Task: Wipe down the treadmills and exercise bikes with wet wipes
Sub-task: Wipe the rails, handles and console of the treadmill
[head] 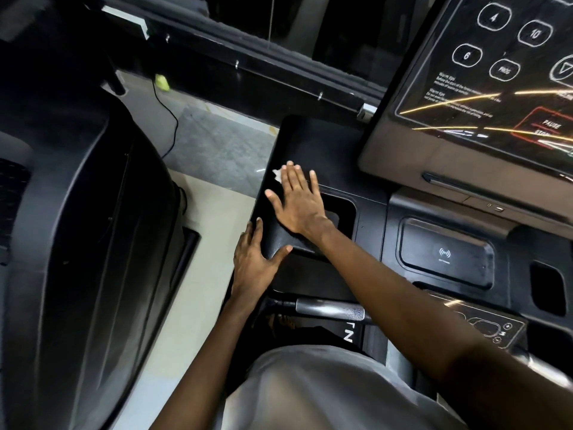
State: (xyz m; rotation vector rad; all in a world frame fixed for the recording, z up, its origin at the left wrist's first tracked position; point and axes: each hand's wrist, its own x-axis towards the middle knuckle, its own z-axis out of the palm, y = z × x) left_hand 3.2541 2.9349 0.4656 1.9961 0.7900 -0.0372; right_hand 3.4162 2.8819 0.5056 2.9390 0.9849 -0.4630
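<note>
Left of the touchscreen [496, 88], right hand [297, 206] flattens wipe [277, 175] beside recessed cup holder [341, 209].

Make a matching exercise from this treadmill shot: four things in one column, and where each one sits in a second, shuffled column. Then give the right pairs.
Things
1. wet wipe
2. left hand
3. charging pad
4. keypad panel

Places
A. upper right of the view, tilted, with numbered buttons
B. resting on the near edge of the console side arm
C. pressed flat under the right hand, one corner peeking out
D. recessed in the console, to the right of both hands

Pairs: 1-C, 2-B, 3-D, 4-A
</note>
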